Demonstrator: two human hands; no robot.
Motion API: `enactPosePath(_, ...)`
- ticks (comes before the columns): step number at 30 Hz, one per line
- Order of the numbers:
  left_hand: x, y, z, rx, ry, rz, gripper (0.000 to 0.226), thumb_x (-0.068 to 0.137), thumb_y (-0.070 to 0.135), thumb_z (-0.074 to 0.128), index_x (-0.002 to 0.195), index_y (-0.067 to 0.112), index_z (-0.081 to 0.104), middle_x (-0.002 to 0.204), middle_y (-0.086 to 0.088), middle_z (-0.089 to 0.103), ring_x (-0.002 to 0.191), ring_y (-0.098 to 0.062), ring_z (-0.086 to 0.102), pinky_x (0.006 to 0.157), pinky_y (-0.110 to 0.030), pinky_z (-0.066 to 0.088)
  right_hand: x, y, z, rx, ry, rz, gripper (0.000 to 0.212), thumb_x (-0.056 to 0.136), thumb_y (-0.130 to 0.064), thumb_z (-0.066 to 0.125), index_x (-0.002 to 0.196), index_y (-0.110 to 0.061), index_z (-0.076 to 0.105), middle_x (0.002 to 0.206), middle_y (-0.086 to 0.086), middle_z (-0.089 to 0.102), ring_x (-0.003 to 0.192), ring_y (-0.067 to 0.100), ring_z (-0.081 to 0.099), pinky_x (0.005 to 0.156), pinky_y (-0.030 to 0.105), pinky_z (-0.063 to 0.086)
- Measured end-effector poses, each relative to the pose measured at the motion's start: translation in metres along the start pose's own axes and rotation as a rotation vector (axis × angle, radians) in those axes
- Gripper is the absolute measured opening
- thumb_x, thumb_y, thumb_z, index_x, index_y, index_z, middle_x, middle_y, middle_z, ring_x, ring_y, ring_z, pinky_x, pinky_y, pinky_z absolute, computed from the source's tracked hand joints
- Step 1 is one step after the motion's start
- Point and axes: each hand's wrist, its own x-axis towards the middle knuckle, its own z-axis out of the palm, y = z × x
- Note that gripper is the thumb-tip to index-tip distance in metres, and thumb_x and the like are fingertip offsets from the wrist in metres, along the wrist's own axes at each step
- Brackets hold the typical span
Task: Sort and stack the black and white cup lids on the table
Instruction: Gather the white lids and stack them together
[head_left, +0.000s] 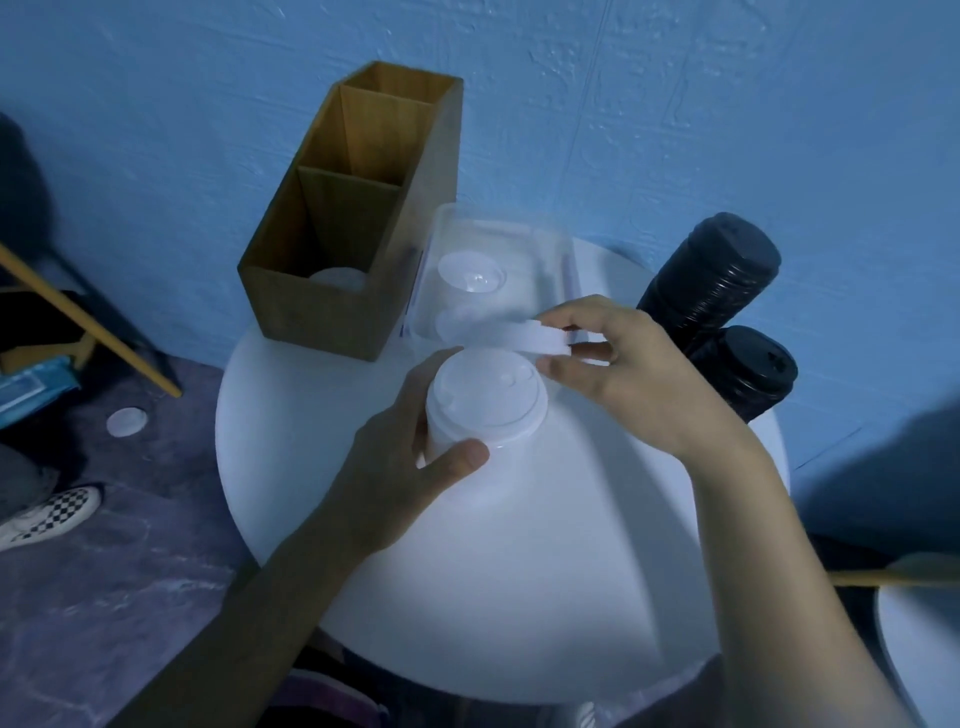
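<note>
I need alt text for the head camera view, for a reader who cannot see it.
Over a round white table, the left hand grips a stack of white lids while the right hand pinches one white lid near its top. Behind stand a wooden box, a clear container and black lid stacks.

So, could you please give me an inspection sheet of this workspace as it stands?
Surface: round white table.
Job's things: white stack, upright; white lid, tilted just beyond it; black stacks at the table's right edge.
Clutter: wooden box with a pale lid in its near compartment; clear tub holding loose lids.
Hands: left hand grips the white stack; right hand pinches the white lid in its fingers.
Cables: nothing seen.
Surroundings: blue wall; stray lid and checkered shoe on the floor.
</note>
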Motion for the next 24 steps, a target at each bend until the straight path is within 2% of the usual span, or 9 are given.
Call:
enactPosePath(2, 0.000, 0.001, 0.000, -0.004, 0.002, -0.001, 0.075, 0.078, 0.072, 0.061, 0.144, 0.058, 0.028, 0.135, 0.038, 0.051, 0.124, 0.004, 0.056, 0.096, -0.011, 0.047, -0.010, 0.004, 0.002, -0.001, 0.022, -0.023, 0.023, 0.092, -0.012, 0.074, 0.110, -0.026, 0.072, 0.115, -0.015, 0.066, 0.111, 0.003, 0.063, 0.103, 0.023, 0.049)
enactPosePath(5, -0.001, 0.005, 0.000, 0.006, 0.008, 0.013, 0.069, 0.079, 0.074, 0.059, 0.139, 0.066, 0.026, 0.133, 0.041, 0.050, 0.123, 0.005, 0.056, 0.094, -0.006, 0.046, -0.022, 0.008, 0.004, -0.011, 0.058, -0.052, 0.031, 0.091, -0.009, 0.073, 0.115, -0.030, 0.070, 0.124, -0.018, 0.066, 0.122, 0.007, 0.060, 0.110, 0.036, 0.047)
enactPosePath(8, -0.001, 0.008, 0.000, 0.013, 0.014, 0.026, 0.065, 0.081, 0.076, 0.057, 0.138, 0.067, 0.026, 0.131, 0.043, 0.050, 0.121, 0.008, 0.056, 0.091, -0.003, 0.045, -0.032, 0.011, 0.007, 0.005, 0.032, -0.059, 0.033, 0.091, -0.013, 0.073, 0.120, -0.029, 0.071, 0.135, -0.015, 0.060, 0.132, 0.007, 0.053, 0.114, 0.040, 0.043)
enactPosePath(11, -0.001, 0.007, 0.000, 0.015, 0.021, 0.037, 0.071, 0.079, 0.083, 0.054, 0.141, 0.059, 0.028, 0.130, 0.041, 0.052, 0.119, 0.007, 0.058, 0.090, -0.004, 0.046, -0.037, 0.010, 0.008, 0.077, 0.045, -0.036, 0.027, 0.091, -0.015, 0.076, 0.114, -0.028, 0.073, 0.136, -0.013, 0.059, 0.134, 0.009, 0.052, 0.114, 0.042, 0.043)
enactPosePath(14, -0.002, 0.007, 0.000, -0.019, 0.008, 0.028, 0.076, 0.075, 0.087, 0.054, 0.142, 0.060, 0.028, 0.134, 0.034, 0.055, 0.121, 0.001, 0.059, 0.094, -0.010, 0.050, -0.040, 0.008, 0.010, 0.131, 0.046, -0.009, 0.019, 0.086, -0.015, 0.081, 0.101, -0.024, 0.073, 0.136, -0.012, 0.058, 0.133, 0.009, 0.053, 0.114, 0.040, 0.043)
enactPosePath(19, -0.001, 0.004, 0.000, 0.007, -0.001, 0.041, 0.073, 0.079, 0.075, 0.061, 0.143, 0.061, 0.028, 0.135, 0.034, 0.054, 0.122, 0.002, 0.058, 0.094, -0.013, 0.051, -0.042, 0.005, 0.011, 0.319, 0.153, 0.027, 0.014, 0.080, -0.015, 0.082, 0.081, -0.017, 0.069, 0.127, -0.009, 0.061, 0.117, 0.009, 0.062, 0.100, 0.036, 0.051)
enactPosePath(22, 0.000, 0.003, 0.000, 0.000, 0.007, 0.041, 0.073, 0.077, 0.079, 0.059, 0.141, 0.063, 0.028, 0.132, 0.034, 0.055, 0.120, 0.001, 0.060, 0.092, -0.014, 0.052, -0.043, 0.002, 0.015, 0.293, 0.088, 0.009, 0.014, 0.076, -0.025, 0.081, 0.077, -0.018, 0.069, 0.136, -0.015, 0.058, 0.130, 0.005, 0.055, 0.108, 0.036, 0.048)
enactPosePath(24, 0.000, 0.003, 0.000, 0.005, 0.008, 0.049, 0.071, 0.078, 0.076, 0.061, 0.139, 0.066, 0.028, 0.130, 0.038, 0.055, 0.118, 0.002, 0.060, 0.089, -0.010, 0.051, -0.045, 0.001, 0.017, 0.297, 0.028, 0.019, 0.017, 0.080, -0.019, 0.083, 0.072, -0.018, 0.068, 0.144, -0.017, 0.055, 0.137, 0.000, 0.049, 0.114, 0.033, 0.041)
